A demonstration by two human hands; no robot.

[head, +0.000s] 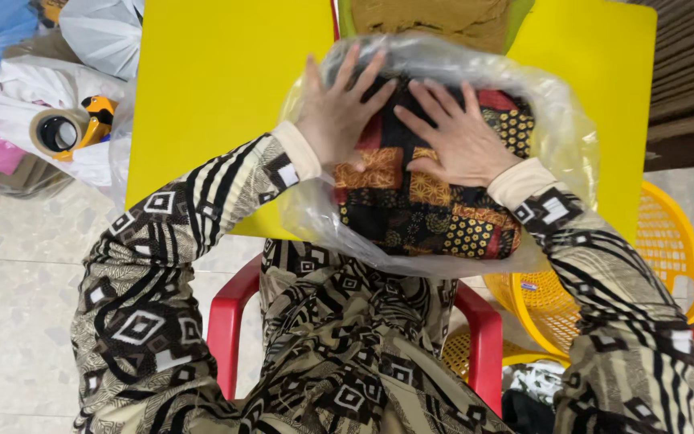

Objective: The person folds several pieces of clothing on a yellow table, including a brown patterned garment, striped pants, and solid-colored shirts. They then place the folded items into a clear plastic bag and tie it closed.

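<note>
The person sat on a red chair at a yellow table and pressed both hands flat on a folded cloth with a patchwork pattern of red, black and gold. The cloth lay inside a clear plastic bag, and the bag rested at the near edge of the table, partly hanging over it toward the person's lap. The left hand lay on the bag at about 10 o'clock from the middle of the cloth; its fingers were spread wide and pointed away from the person, and they held nothing, only pushed down on the plastic. The right hand lay just beside it, at about 1 o'clock from the middle of the cloth, also open, with the fingers spread and pointing toward the left hand. The two hands were near each other but did not touch. At 12 o'clock from the bag, a brown cloth lay at the far edge of the table. At 9 o'clock, well apart from the hands, a tape dispenser with a roll of tape lay on white bags. At 4 o'clock a yellow basket stood on the floor.
</note>
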